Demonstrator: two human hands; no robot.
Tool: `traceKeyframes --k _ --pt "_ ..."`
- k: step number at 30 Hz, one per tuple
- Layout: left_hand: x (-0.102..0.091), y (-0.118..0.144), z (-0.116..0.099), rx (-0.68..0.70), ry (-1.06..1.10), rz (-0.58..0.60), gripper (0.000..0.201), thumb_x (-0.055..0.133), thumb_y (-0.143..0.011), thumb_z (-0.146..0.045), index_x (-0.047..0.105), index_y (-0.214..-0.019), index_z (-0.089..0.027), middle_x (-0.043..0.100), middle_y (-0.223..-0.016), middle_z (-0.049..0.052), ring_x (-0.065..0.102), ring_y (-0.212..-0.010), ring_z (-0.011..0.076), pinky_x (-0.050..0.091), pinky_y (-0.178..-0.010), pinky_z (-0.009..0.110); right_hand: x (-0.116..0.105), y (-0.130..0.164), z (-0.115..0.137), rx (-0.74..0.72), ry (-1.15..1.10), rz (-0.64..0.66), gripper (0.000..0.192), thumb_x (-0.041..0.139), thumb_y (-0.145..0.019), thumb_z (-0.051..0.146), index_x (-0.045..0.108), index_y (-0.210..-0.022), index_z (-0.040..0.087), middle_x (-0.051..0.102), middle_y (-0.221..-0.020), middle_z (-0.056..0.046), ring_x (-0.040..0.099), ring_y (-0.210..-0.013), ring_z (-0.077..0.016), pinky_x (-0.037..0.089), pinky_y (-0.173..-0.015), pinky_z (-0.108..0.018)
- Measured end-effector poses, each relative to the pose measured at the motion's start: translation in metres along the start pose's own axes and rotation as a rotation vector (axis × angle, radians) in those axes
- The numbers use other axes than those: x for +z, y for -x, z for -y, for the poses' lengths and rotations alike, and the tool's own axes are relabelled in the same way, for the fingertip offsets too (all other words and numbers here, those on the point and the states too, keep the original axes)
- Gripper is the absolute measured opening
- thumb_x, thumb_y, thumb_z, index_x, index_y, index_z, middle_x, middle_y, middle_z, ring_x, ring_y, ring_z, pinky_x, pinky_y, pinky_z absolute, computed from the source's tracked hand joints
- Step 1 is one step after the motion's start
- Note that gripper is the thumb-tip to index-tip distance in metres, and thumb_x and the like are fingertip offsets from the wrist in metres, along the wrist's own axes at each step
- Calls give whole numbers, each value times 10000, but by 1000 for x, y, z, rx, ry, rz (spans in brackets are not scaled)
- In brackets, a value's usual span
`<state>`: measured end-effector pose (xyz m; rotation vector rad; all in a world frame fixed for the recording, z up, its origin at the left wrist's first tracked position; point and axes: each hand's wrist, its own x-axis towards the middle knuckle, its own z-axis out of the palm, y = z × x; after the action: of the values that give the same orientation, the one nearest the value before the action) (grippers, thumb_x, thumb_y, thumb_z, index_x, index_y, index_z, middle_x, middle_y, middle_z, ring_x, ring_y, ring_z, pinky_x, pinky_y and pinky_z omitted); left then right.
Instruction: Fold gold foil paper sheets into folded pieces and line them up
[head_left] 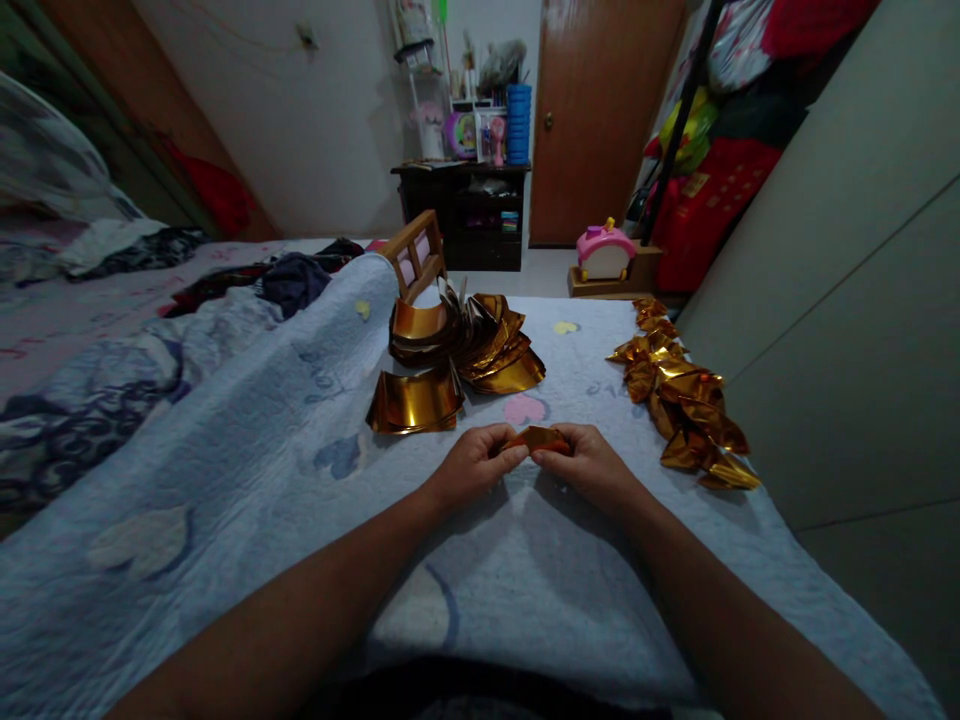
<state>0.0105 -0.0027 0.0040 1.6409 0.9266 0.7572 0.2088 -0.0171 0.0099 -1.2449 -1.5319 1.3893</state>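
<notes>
Between my two hands is a small piece of folded gold foil paper (541,437), held low over the blue bedspread. My left hand (480,458) pinches its left end, thumb on the near side. At the other end, my right hand (589,460) grips it in the same way, and the two thumbs nearly meet. Beyond my left hand lies a curved stack of gold foil sheets (416,402). Behind that stack is a larger fanned pile of gold foil sheets (491,350). Several folded gold foil pieces (675,400) are heaped to the right.
A pale blue quilted bedspread (285,560) with heart patterns covers the surface. Rumpled clothes and bedding (187,340) lie to the left. A small wooden frame (415,255) stands behind the foil. Farther back are a dark cabinet (461,215) and a pink toy (604,250). A pale cabinet wall (847,350) borders the right.
</notes>
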Motion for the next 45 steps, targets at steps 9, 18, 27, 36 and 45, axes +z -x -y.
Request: traceKeyframes --k 9,18,27,36,45 --pt "4 1 -1 -15 12 9 311 580 -883 -406 563 -690 -163 468 -627 -32 415 -601 114 312 -599 250 1 0 3 -8 46 18 224 658 -756 373 665 -762 149 476 -604 37 378 -515 -87 282 -487 -241" --pt "1 0 -8 -31 118 -83 306 624 -839 -428 601 -684 -165 504 -620 -19 437 -610 126 345 -627 259 -18 4 5 45 -15 17 331 717 -737 471 546 -694 190 427 -570 69 354 -483 -79 252 -445 -222" --pt "0 2 -9 -99 196 -116 329 646 -831 -426 595 -638 -164 482 -570 -23 391 -564 110 298 -573 248 -27 6 5 12 -74 116 344 708 -784 497 656 -716 163 549 -596 19 456 -541 -103 342 -534 -245" --pt "-2 0 -6 -142 250 -103 333 669 -797 -452 625 -655 -154 509 -548 -16 380 -524 100 267 -533 245 -32 8 7 62 -202 219 398 739 -785 540 711 -797 143 684 -754 -33 578 -610 -107 472 -612 -258" --pt "0 0 -7 -120 220 -132 339 646 -813 -423 599 -613 -153 497 -531 -20 372 -509 97 272 -540 255 -32 9 4 89 -287 222 342 739 -794 455 640 -933 158 673 -791 -25 578 -607 -108 469 -579 -253"
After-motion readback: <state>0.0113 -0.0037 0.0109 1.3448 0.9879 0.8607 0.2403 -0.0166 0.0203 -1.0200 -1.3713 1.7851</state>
